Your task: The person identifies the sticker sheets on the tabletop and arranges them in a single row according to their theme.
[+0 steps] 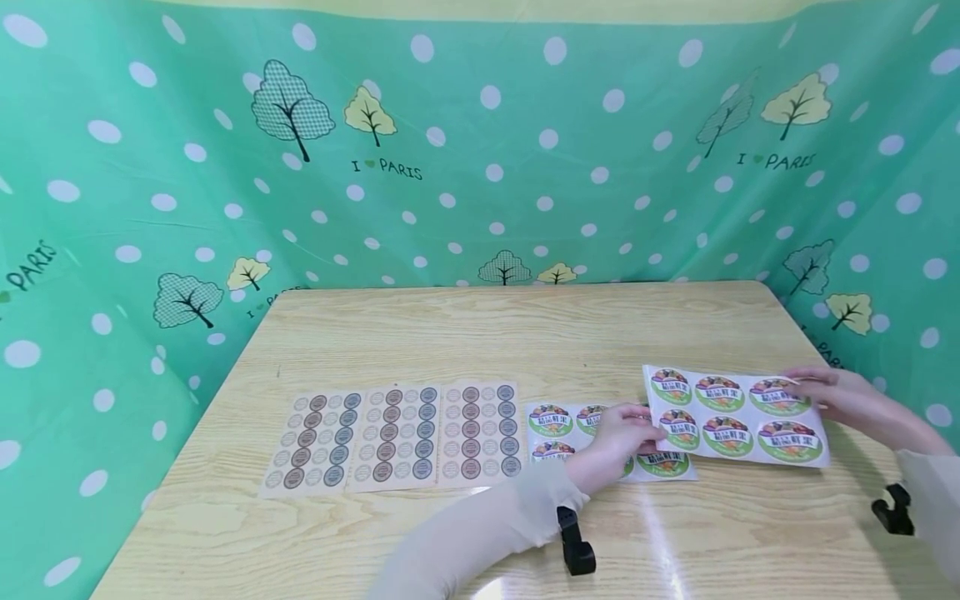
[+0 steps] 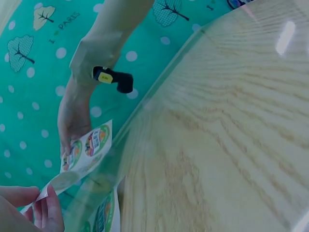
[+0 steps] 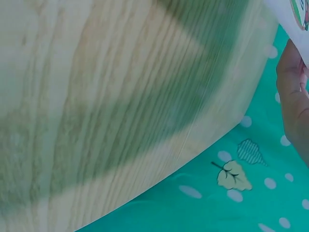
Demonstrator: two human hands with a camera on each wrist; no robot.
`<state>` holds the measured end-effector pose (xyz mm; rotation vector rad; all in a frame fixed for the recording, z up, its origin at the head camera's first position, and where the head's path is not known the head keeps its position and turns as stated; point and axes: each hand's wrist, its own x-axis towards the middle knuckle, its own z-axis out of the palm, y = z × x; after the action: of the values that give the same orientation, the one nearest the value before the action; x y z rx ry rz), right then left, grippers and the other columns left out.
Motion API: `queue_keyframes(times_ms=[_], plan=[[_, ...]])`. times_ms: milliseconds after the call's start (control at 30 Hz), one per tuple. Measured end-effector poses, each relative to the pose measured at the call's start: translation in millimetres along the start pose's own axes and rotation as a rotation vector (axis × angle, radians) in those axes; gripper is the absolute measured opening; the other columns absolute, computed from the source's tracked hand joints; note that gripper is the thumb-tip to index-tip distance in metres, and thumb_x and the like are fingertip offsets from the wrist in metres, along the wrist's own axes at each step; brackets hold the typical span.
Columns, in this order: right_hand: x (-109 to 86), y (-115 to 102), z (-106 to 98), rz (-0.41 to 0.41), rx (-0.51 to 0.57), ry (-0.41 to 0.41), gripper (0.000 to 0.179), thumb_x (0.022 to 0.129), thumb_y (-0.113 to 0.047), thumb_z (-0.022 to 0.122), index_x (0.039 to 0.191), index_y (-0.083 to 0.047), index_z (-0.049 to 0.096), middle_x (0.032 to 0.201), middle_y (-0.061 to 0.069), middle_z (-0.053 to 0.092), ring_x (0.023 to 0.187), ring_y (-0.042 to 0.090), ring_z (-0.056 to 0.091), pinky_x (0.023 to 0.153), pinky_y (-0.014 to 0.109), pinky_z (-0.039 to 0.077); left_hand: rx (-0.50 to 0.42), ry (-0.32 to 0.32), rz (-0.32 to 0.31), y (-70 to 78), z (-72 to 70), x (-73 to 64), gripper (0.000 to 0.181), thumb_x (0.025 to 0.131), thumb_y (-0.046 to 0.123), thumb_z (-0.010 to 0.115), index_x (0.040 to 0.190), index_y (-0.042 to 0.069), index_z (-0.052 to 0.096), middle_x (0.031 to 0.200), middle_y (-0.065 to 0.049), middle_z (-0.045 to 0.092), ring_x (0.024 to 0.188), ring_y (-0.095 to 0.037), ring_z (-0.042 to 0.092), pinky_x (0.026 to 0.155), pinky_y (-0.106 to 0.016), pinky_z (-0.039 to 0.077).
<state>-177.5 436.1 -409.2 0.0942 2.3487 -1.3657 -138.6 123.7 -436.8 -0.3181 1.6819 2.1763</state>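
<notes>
A sheet of round fruit stickers (image 1: 738, 414) is held up above the table between both hands, tilted toward the head camera. My left hand (image 1: 617, 442) pinches its left edge between thumb and fingers, as the left wrist view also shows with the left hand (image 2: 36, 208). At the sheet's right edge, my right hand (image 1: 851, 400) grips the upper corner. Another sheet of fruit stickers (image 1: 551, 421) lies flat on the table, partly covered by the left hand and the raised sheet. In the right wrist view the right hand (image 3: 293, 92) is only partly visible.
Three sheets of small round stickers (image 1: 480, 433) lie side by side on the left half of the wooden table (image 1: 465, 333). A green dotted curtain (image 1: 450, 167) hangs behind and around the table. Black wrist mounts (image 1: 575, 542) sit on the sleeves.
</notes>
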Motion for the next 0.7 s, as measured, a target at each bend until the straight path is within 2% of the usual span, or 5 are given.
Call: queue_keyframes(times_ms=[67, 167, 300, 400, 700], plan=[[0.3, 4, -2, 0.002, 0.009, 0.007, 0.016, 0.091, -0.026, 0.048, 0.107, -0.022, 0.046, 0.091, -0.015, 0.052, 0.08, 0.001, 0.055, 0.071, 0.027, 0.05, -0.012, 0.004, -0.005, -2.4, 5.3, -1.3, 0.027, 0.067, -0.015, 0.063, 0.086, 0.003, 0.061, 0.073, -0.011, 0.063, 0.067, -0.024, 0.064, 0.061, -0.03, 0.054], [1.3, 8, -5, 0.024, 0.009, 0.017, 0.026, 0.091, -0.028, 0.048, 0.113, -0.015, 0.044, 0.091, -0.012, 0.053, 0.079, 0.004, 0.056, 0.071, 0.029, 0.051, -0.026, 0.008, -0.007, -6.3, 12.0, -2.6, 0.027, 0.066, -0.016, 0.063, 0.085, 0.004, 0.061, 0.073, -0.012, 0.063, 0.066, -0.024, 0.063, 0.061, -0.031, 0.055], [0.4, 12, -10, 0.06, -0.056, 0.019, 0.061, 0.092, -0.034, 0.045, 0.129, 0.01, 0.025, 0.095, -0.004, 0.053, 0.078, 0.003, 0.056, 0.071, 0.031, 0.051, -0.033, 0.022, 0.006, -11.0, 18.0, -3.8, 0.027, 0.065, -0.017, 0.063, 0.083, 0.003, 0.06, 0.073, -0.013, 0.062, 0.063, -0.025, 0.063, 0.059, -0.032, 0.055], [-1.3, 15, -14, 0.068, -0.112, 0.01, 0.073, 0.093, -0.036, 0.041, 0.131, 0.018, 0.011, 0.102, 0.003, 0.051, 0.078, 0.0, 0.053, 0.073, 0.032, 0.05, -0.028, 0.031, 0.013, -14.4, 21.7, -3.9, 0.026, 0.064, -0.017, 0.063, 0.081, 0.002, 0.06, 0.071, -0.014, 0.062, 0.062, -0.026, 0.063, 0.058, -0.031, 0.055], [-2.7, 27, -21, 0.081, -0.114, 0.027, 0.068, 0.092, -0.034, 0.043, 0.13, 0.017, 0.018, 0.099, 0.0, 0.054, 0.078, 0.003, 0.056, 0.071, 0.032, 0.051, -0.032, 0.03, -0.001, -22.6, 32.5, -2.9, 0.027, 0.066, -0.017, 0.063, 0.082, 0.004, 0.061, 0.072, -0.014, 0.063, 0.066, -0.028, 0.063, 0.058, -0.031, 0.055]])
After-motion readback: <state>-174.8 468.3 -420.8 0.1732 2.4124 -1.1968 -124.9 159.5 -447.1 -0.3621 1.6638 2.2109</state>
